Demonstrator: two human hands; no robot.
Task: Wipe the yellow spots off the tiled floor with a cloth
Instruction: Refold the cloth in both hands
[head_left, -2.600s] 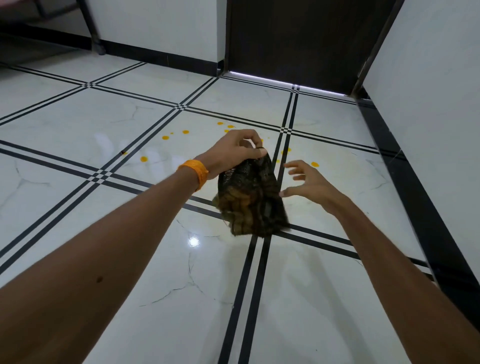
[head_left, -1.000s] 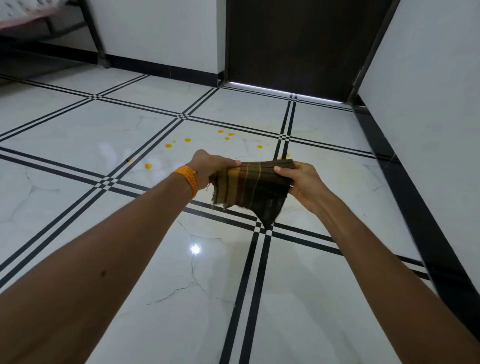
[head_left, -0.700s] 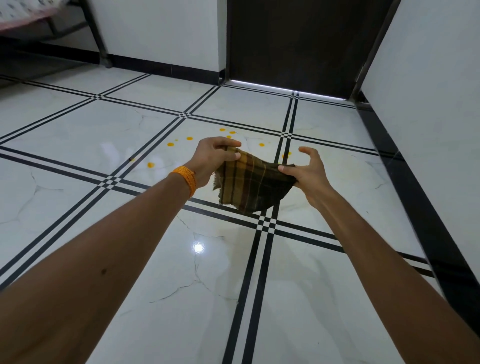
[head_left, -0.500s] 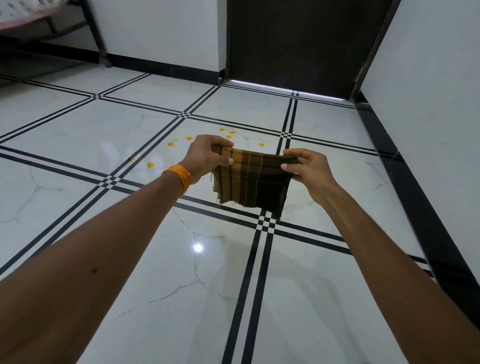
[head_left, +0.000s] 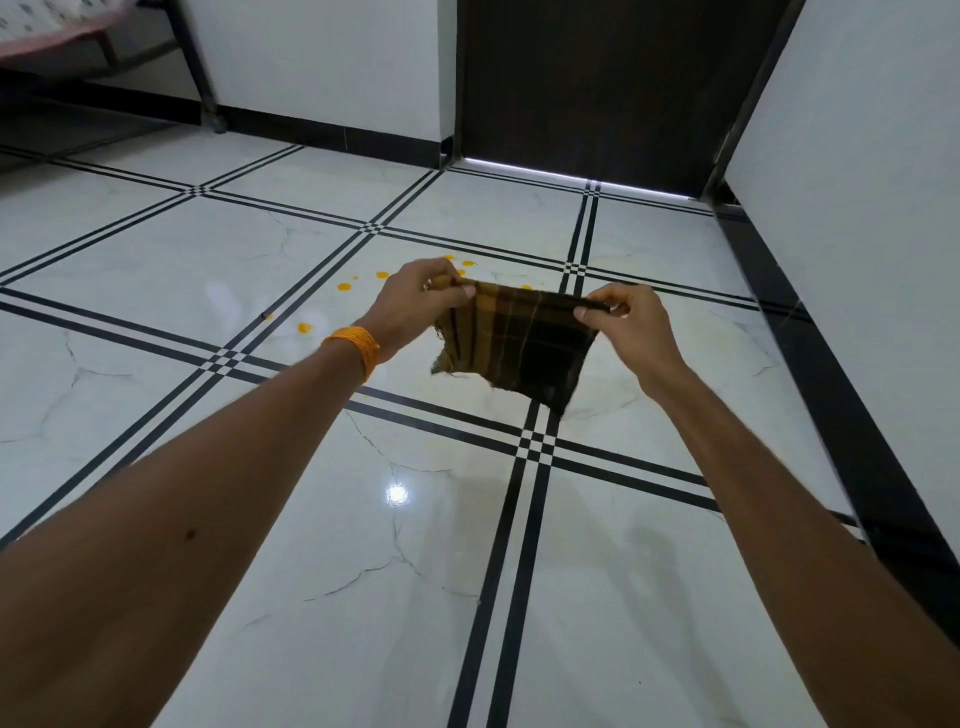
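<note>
Off to the left of my left grip (head_left: 415, 301), and a little beyond it, the small yellow spots (head_left: 344, 286) lie scattered over the glossy white tiled floor (head_left: 156, 291) with its black double lines. None looks smeared, so I judge that no wiping has begun. That left grip, just past the orange thread band (head_left: 353, 345) on my wrist, pinches one top corner of the brown-and-yellow checked cloth (head_left: 514, 343) between thumb and curled fingers. Between my two grips the cloth hangs in the air as a flat rectangle, taut along the top and well clear of the floor, with its frayed lower edge sagging towards the right. At the other top corner my right grip (head_left: 631, 322) pinches the edge too. A couple of seconds back the cloth dangled bunched from the left grip alone while the right stood open beside it; now it is spread between both. To me that means the cloth is nearly ready as a pad, and lowering it onto the nearest spots comes next.
</note>
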